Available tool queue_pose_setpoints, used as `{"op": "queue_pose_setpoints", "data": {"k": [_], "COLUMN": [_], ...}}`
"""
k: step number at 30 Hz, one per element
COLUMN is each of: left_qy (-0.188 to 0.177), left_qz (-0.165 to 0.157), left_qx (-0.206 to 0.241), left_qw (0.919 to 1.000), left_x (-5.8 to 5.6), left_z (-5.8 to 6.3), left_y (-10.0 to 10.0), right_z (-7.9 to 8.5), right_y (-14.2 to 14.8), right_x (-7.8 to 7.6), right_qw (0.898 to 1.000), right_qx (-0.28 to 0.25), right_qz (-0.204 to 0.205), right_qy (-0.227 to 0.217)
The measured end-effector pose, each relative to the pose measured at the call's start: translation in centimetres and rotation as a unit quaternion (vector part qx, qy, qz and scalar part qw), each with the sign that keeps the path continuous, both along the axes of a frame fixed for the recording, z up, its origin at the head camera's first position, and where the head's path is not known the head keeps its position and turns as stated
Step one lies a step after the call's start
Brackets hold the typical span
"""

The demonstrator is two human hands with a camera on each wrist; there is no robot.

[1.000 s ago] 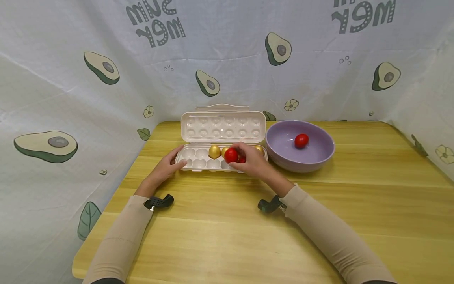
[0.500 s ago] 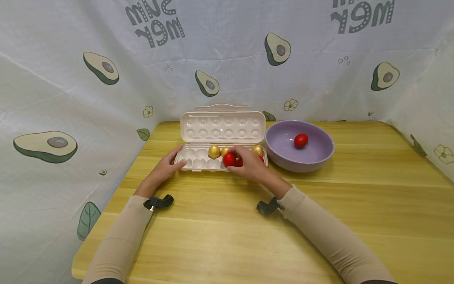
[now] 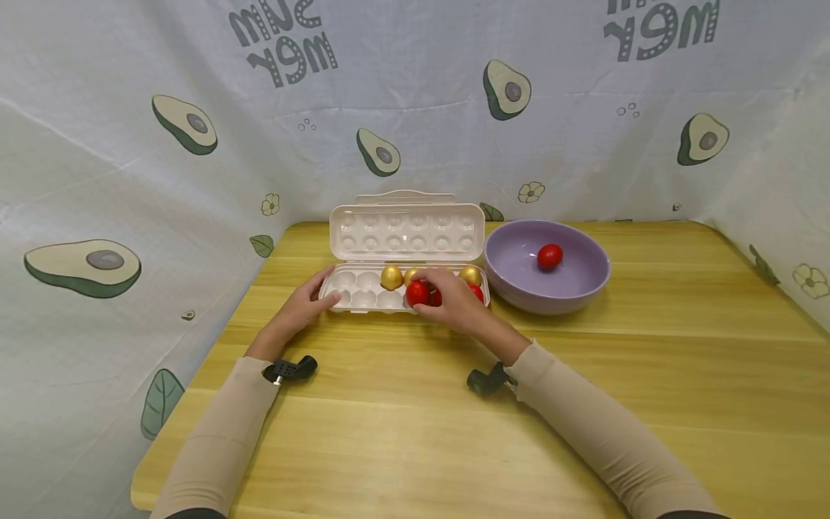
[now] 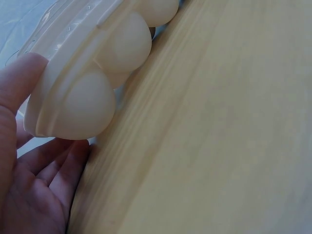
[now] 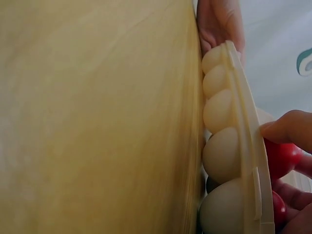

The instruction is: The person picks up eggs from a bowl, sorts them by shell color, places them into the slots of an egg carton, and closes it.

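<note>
An off-white plastic egg box (image 3: 365,299) lies with its lid (image 3: 408,232) raised at the back. My left hand (image 3: 303,303) grips its left end, the thumb (image 4: 27,78) over the rim and the other fingers lower against the end. Over the front row, my right hand (image 3: 457,301) pinches a red egg (image 3: 418,293), which sits low at a cup. The right wrist view has the thumb at the box's rim beside the red egg (image 5: 280,158). Gold eggs (image 3: 392,277) fill part of the back row. More red eggs (image 3: 476,293) sit in front, partly hidden by my right hand.
A purple bowl (image 3: 541,305) stands right beside the box, with one red egg (image 3: 550,256) inside. Both rest on a wooden table (image 3: 402,418). A white avocado-print cloth (image 3: 441,137) hangs behind the table.
My right hand has moved slightly left and down, lowering the red egg into the front row. The left hand has stayed on the box's end.
</note>
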State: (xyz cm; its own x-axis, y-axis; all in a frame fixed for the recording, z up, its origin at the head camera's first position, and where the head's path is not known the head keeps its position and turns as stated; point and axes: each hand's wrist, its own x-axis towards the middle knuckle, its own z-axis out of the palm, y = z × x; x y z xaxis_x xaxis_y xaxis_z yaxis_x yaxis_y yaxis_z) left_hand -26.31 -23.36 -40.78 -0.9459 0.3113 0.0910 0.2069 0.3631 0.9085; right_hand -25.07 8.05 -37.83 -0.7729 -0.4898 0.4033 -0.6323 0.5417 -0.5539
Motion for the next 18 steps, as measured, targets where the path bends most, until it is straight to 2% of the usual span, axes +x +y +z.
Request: {"op": "queue_pose_setpoints", "data": {"k": [6, 18], "left_qy": [0.005, -0.002], "left_qz": [-0.005, 0.009], "left_qx": [0.000, -0.007], "left_qw": [1.0000, 0.9999], "left_x": [0.09, -0.14], "left_z": [0.16, -0.02], "left_y": [0.06, 0.06], "right_z": [0.00, -0.09], "right_y": [-0.02, 0.00], "right_x": [0.13, 0.13], "right_qw": [1.000, 1.000], "right_qx": [-0.008, -0.005], "right_qz": [0.010, 0.008], "right_qy": [-0.013, 0.002]}}
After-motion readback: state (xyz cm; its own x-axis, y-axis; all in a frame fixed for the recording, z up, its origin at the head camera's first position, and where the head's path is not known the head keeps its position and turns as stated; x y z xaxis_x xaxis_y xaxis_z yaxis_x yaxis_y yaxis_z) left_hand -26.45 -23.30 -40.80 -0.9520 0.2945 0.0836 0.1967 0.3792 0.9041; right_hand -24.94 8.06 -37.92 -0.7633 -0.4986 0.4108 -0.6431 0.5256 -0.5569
